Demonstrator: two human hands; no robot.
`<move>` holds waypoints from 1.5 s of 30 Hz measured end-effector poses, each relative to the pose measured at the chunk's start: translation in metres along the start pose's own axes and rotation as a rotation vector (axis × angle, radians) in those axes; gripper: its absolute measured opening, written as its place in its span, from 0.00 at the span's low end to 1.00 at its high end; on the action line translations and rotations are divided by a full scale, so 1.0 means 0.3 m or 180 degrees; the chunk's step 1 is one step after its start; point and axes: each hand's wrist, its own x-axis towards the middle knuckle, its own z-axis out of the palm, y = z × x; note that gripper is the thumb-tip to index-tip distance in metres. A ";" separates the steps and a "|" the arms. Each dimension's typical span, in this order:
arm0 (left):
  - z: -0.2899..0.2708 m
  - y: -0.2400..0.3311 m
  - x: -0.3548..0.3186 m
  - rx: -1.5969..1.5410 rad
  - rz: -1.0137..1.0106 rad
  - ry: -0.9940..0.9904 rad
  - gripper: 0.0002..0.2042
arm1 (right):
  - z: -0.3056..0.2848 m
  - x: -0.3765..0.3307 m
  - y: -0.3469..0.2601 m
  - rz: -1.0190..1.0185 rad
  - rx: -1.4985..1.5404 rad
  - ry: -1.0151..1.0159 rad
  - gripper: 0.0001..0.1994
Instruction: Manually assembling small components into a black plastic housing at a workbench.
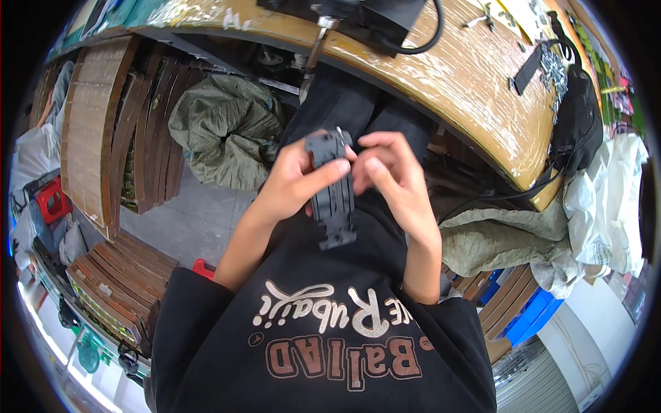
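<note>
My left hand (292, 180) grips a long dark grey plastic chassis (334, 196), like that of a toy car, with the thumb across its upper face. The chassis is held over my lap, its notched narrow end pointing down toward my shirt. A small shiny metal bit shows at its far end; I cannot make out what it is. Just right of the chassis is my right hand (394, 172), its fingers bent and apart from the thumb, with nothing visible between them. Its fingertips are close to the far end, and whether they touch it is unclear.
Ahead is a film-covered wooden workbench (447, 76) with a black machine (372, 24), a heap of small metal parts (553, 72) and a black bag (578, 124). A green-grey sack (224, 131) and stacked brown trays (96, 131) stand left. White plastic bags (606, 199) hang right.
</note>
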 end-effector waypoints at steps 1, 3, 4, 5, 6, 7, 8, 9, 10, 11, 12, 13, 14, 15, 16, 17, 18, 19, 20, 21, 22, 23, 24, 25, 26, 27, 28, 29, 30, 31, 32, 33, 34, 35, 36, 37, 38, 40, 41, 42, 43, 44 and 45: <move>-0.007 0.012 0.001 0.0091 0.0181 0.0305 0.07 | -0.002 -0.004 -0.005 0.0428 0.0284 -0.0443 0.11; -0.025 0.042 0.003 0.0056 0.0130 0.0519 0.08 | 0.021 -0.019 -0.022 0.0857 0.0212 -0.1081 0.11; -0.037 0.052 0.009 -0.0051 0.0037 0.0551 0.08 | 0.038 -0.022 -0.033 0.0926 0.0304 -0.1043 0.10; -0.048 0.056 0.015 -0.0158 -0.0055 0.0580 0.08 | 0.054 -0.021 -0.038 0.0994 0.0398 -0.1002 0.10; -0.045 0.056 0.027 -0.0199 -0.0003 0.0688 0.09 | 0.061 -0.017 -0.032 0.0998 0.0384 -0.1015 0.10; -0.043 0.059 0.034 -0.0207 0.0008 0.0698 0.09 | 0.066 -0.011 -0.022 0.0930 0.0576 -0.0850 0.09; -0.040 0.064 0.040 -0.0288 0.0008 0.0767 0.09 | 0.072 -0.006 -0.016 0.0860 0.0770 -0.0681 0.09; -0.037 0.065 0.048 -0.0367 0.0004 0.0837 0.09 | 0.080 0.000 -0.018 0.0862 0.0762 -0.0688 0.09; -0.032 0.054 0.057 -0.0368 0.0173 0.0973 0.10 | 0.088 0.004 -0.023 0.0759 0.0896 -0.0642 0.09; -0.035 0.061 0.059 -0.0372 0.0176 0.0975 0.10 | 0.097 0.010 -0.029 0.0655 0.1032 -0.0593 0.10; -0.039 0.071 0.058 -0.0365 0.0108 0.0945 0.10 | 0.106 0.014 -0.037 0.0610 0.1122 -0.0561 0.10; -0.041 0.078 0.058 -0.0358 0.0038 0.0914 0.11 | 0.111 0.017 -0.041 0.0611 0.1123 -0.0550 0.10; -0.036 0.079 0.063 -0.0320 0.0130 0.0969 0.12 | 0.113 0.020 -0.043 0.0611 0.1201 -0.0560 0.10; -0.035 0.085 0.063 -0.0321 0.0124 0.0964 0.12 | 0.114 0.023 -0.047 0.0610 0.1280 -0.0575 0.10; -0.035 0.091 0.061 -0.0303 0.0139 0.0975 0.12 | 0.115 0.024 -0.050 0.0612 0.1282 -0.0568 0.10; -0.036 0.098 0.060 -0.0285 0.0153 0.0986 0.12 | 0.116 0.025 -0.053 0.0603 0.1254 -0.0602 0.10; -0.038 0.102 0.059 -0.0270 0.0172 0.0978 0.12 | 0.117 0.024 -0.054 0.0595 0.1225 -0.0637 0.10; -0.037 0.106 0.059 -0.0271 0.0166 0.0976 0.12 | 0.117 0.023 -0.052 0.0599 0.1228 -0.0632 0.10; -0.035 0.109 0.058 -0.0263 0.0177 0.0982 0.12 | 0.119 0.022 -0.050 0.0544 0.1260 -0.0656 0.10; -0.034 0.112 0.058 -0.0254 0.0189 0.0987 0.12 | 0.120 0.021 -0.049 0.0488 0.1292 -0.0679 0.10; -0.033 0.114 0.059 -0.0254 0.0182 0.0984 0.12 | 0.121 0.020 -0.051 0.0490 0.1296 -0.0674 0.10; -0.033 0.115 0.060 -0.0265 0.0168 0.0971 0.12 | 0.123 0.019 -0.056 0.0481 0.1273 -0.0649 0.10; -0.034 0.117 0.060 -0.0275 0.0155 0.0962 0.12 | 0.125 0.019 -0.058 0.0474 0.1250 -0.0630 0.10; -0.034 0.118 0.060 -0.0274 0.0150 0.0965 0.12 | 0.126 0.020 -0.056 0.0478 0.1254 -0.0630 0.10; -0.035 0.119 0.059 -0.0315 0.0143 0.0959 0.12 | 0.126 0.021 -0.054 0.0463 0.1260 -0.0644 0.10; -0.035 0.119 0.060 -0.0359 0.0137 0.0950 0.11 | 0.125 0.022 -0.052 0.0446 0.1262 -0.0653 0.10; -0.036 0.118 0.060 -0.0360 0.0134 0.0948 0.11 | 0.124 0.022 -0.051 0.0448 0.1263 -0.0649 0.10; -0.037 0.117 0.061 -0.0357 0.0126 0.0935 0.12 | 0.124 0.022 -0.051 0.0455 0.1278 -0.0646 0.10; -0.037 0.117 0.061 -0.0352 0.0120 0.0927 0.12 | 0.124 0.022 -0.051 0.0464 0.1293 -0.0647 0.10; -0.038 0.115 0.061 -0.0352 0.0119 0.0929 0.12 | 0.123 0.022 -0.050 0.0466 0.1294 -0.0648 0.10; -0.037 0.113 0.063 -0.0365 0.0139 0.0946 0.12 | 0.123 0.023 -0.049 0.0463 0.1293 -0.0671 0.10; -0.037 0.112 0.065 -0.0380 0.0159 0.0958 0.12 | 0.121 0.025 -0.049 0.0458 0.1290 -0.0690 0.10; -0.038 0.111 0.065 -0.0381 0.0159 0.0957 0.12 | 0.121 0.026 -0.049 0.0458 0.1289 -0.0689 0.10; -0.041 0.112 0.065 -0.0367 0.0135 0.0951 0.12 | 0.121 0.026 -0.049 0.0471 0.1283 -0.0679 0.10; -0.042 0.112 0.065 -0.0352 0.0112 0.0946 0.12 | 0.121 0.027 -0.048 0.0484 0.1277 -0.0669 0.10; -0.044 0.111 0.066 -0.0352 0.0112 0.0944 0.12 | 0.122 0.028 -0.048 0.0483 0.1276 -0.0668 0.10; -0.046 0.109 0.067 -0.0345 0.0110 0.0952 0.12 | 0.123 0.030 -0.047 0.0474 0.1256 -0.0657 0.10; -0.045 0.110 0.068 -0.0341 0.0108 0.0960 0.12 | 0.124 0.031 -0.049 0.0465 0.1233 -0.0645 0.10; -0.043 0.113 0.067 -0.0353 0.0118 0.0975 0.12 | 0.125 0.031 -0.051 0.0460 0.1224 -0.0651 0.10; -0.042 0.115 0.066 -0.0364 0.0127 0.0992 0.12 | 0.126 0.030 -0.052 0.0456 0.1217 -0.0658 0.10; -0.042 0.116 0.066 -0.0365 0.0125 0.0993 0.12 | 0.125 0.029 -0.052 0.0458 0.1217 -0.0657 0.10; -0.042 0.117 0.065 -0.0346 0.0143 0.0974 0.12 | 0.124 0.029 -0.051 0.0465 0.1213 -0.0655 0.10; -0.042 0.117 0.066 -0.0327 0.0167 0.0955 0.12 | 0.123 0.030 -0.051 0.0469 0.1204 -0.0655 0.10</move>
